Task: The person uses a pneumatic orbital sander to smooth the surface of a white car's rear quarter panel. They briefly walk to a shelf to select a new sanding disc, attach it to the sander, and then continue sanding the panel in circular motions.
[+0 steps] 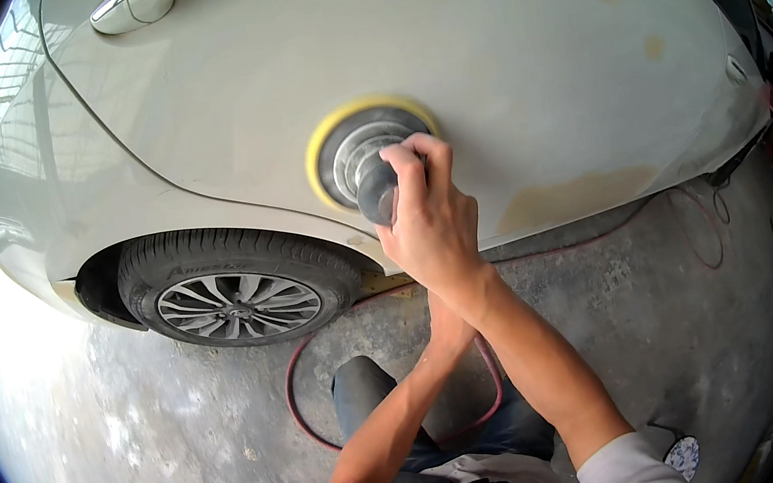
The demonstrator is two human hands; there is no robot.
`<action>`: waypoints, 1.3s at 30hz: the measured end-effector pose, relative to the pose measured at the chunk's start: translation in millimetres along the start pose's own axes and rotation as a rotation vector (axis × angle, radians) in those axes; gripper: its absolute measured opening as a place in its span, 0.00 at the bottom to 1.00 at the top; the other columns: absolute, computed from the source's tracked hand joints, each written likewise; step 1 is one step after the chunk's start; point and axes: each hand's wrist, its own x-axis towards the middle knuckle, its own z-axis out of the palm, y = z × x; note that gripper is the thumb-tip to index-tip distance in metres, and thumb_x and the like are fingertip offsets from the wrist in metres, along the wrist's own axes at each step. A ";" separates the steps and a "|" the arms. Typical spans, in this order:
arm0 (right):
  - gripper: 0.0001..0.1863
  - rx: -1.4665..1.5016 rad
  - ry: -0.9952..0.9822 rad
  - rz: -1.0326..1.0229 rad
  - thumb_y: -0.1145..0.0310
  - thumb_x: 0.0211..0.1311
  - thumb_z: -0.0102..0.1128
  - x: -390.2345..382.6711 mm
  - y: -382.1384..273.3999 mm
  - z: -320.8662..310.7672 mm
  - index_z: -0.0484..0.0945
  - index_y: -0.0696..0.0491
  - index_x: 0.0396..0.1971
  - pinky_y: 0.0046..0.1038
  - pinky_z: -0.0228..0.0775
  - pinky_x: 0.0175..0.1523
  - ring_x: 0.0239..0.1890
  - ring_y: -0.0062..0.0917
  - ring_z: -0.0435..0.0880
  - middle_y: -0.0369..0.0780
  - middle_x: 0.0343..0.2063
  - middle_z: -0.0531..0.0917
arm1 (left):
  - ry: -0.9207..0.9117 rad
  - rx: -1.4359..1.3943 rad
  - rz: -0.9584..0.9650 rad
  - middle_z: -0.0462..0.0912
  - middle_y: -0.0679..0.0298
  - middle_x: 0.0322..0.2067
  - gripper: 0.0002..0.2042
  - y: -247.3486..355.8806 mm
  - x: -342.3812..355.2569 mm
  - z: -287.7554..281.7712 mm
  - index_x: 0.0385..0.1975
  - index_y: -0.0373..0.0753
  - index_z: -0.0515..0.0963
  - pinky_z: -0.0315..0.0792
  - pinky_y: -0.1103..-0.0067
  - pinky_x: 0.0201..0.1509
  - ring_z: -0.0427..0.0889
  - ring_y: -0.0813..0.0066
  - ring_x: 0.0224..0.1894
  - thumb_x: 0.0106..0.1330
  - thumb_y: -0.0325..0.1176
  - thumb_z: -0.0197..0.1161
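My right hand (435,215) is wrapped over the dark grip of a round sander (374,149) with a grey body and a yellow-edged disc. Its pad lies against the pale side panel of a car door (531,73), just above and right of the wheel. Behind my right wrist, my left hand (449,320) reaches up beneath the tool; its fingers are hidden, so what it grips cannot be seen. Yellowish-brown patches (568,199) show along the door's lower edge, with smaller ones farther up.
The car's wheel (239,302) with a black tyre stands to the left. A red hose (298,402) loops over the grey concrete floor (188,447), around my legs and along the car's underside. A chrome-trimmed door handle (131,6) is at the upper left.
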 end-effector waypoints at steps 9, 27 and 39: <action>0.35 -0.056 0.243 0.107 0.71 0.50 0.76 44.3 32.1 -38.5 0.66 0.53 0.57 0.35 0.75 0.42 0.31 0.27 0.78 0.43 0.48 0.70 | -0.018 0.038 0.103 0.81 0.37 0.36 0.33 36.1 53.0 18.8 0.58 0.21 0.54 0.74 0.56 0.42 0.81 0.35 0.38 0.65 0.38 0.62; 0.38 0.250 0.311 0.296 0.74 0.43 0.81 -107.8 56.6 19.0 0.68 0.53 0.55 0.40 0.73 0.56 0.51 0.42 0.80 0.45 0.49 0.79 | 0.462 0.876 0.847 0.78 0.49 0.50 0.20 149.3 63.5 -232.9 0.52 0.33 0.74 0.72 0.62 0.56 0.76 0.47 0.53 0.59 0.20 0.65; 0.37 0.253 0.235 0.248 0.78 0.39 0.81 -162.4 53.0 -28.2 0.71 0.54 0.52 0.41 0.73 0.58 0.52 0.42 0.79 0.46 0.51 0.79 | 0.250 1.490 0.958 0.77 0.52 0.47 0.19 281.3 195.0 -258.5 0.50 0.33 0.71 0.62 0.59 0.64 0.74 0.55 0.56 0.70 0.43 0.60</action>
